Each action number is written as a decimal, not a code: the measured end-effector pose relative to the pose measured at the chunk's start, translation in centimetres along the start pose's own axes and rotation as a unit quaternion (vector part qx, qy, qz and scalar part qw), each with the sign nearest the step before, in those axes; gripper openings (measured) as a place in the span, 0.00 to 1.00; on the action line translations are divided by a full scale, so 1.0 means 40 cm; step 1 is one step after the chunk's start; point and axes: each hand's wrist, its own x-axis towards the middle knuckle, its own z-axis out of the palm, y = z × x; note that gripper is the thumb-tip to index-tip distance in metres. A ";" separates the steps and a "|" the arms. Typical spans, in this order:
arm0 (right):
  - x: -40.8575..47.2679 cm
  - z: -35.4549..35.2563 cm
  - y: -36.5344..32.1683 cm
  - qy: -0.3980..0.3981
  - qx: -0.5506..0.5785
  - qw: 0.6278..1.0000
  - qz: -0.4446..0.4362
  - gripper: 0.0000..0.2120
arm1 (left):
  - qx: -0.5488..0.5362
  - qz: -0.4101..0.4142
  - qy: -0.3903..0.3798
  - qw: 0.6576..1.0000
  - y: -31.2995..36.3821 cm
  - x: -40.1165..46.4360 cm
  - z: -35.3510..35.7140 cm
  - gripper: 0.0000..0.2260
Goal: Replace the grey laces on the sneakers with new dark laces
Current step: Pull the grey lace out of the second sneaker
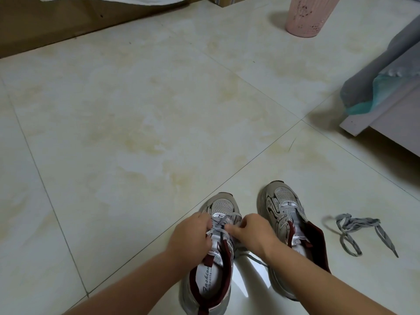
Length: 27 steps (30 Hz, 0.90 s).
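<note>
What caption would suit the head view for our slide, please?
Both hands, left and right, work the grey lace on one sneaker.

Both sneakers, left sneaker point(210, 269) & right sneaker point(288, 226), are grey/off-white w/ silver mesh toes, dark maroon collar lining & maroon tongue edge; left insole is white w/ dark script lettering, and its lace point(223, 226) is light grey w/ a darker strand running down the tongue. Loose lace point(354, 230) on the floor is grey w/ darker flecks. Floor point(147, 121) is pale cream-green tile w/ yellowish-tan marbled blotches & thin dark grout lines; bin point(306, 17) is pink w/ a speckled perforated pattern, cloth point(361, 105) at right is teal beside grey fabric.
</note>
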 end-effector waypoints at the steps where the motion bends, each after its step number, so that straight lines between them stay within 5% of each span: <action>1: 0.000 0.006 0.000 -0.020 0.043 0.999 0.006 0.16 | 0.000 0.000 0.000 1.000 0.000 0.000 0.000 0.07; 4: 0.004 0.000 0.001 -0.018 0.083 0.996 0.005 0.16 | -0.004 0.001 -0.002 1.000 -0.001 -0.002 0.001 0.07; 7: 0.009 -0.022 0.004 0.073 -0.021 0.997 -0.002 0.12 | -0.010 0.001 0.000 1.000 -0.002 -0.003 0.002 0.07; 9: 0.017 -0.023 0.010 0.112 0.009 0.994 0.011 0.09 | -0.015 -0.004 0.003 1.000 -0.003 -0.001 0.004 0.06; 13: 0.012 0.012 0.001 -0.014 0.268 0.961 0.070 0.15 | -0.016 -0.010 0.008 1.000 -0.003 0.002 0.007 0.06; 17: 0.015 0.003 0.007 -0.062 0.314 0.943 0.091 0.10 | -0.006 -0.001 0.006 1.000 -0.005 0.001 0.005 0.06; 22: 0.038 -0.017 0.009 0.070 0.111 0.990 0.053 0.08 | -0.004 0.009 -0.004 1.000 -0.001 0.005 -0.001 0.06; 27: 0.050 -0.004 0.012 0.145 0.064 0.986 0.045 0.06 | -0.011 0.003 -0.008 1.000 0.004 0.012 -0.007 0.07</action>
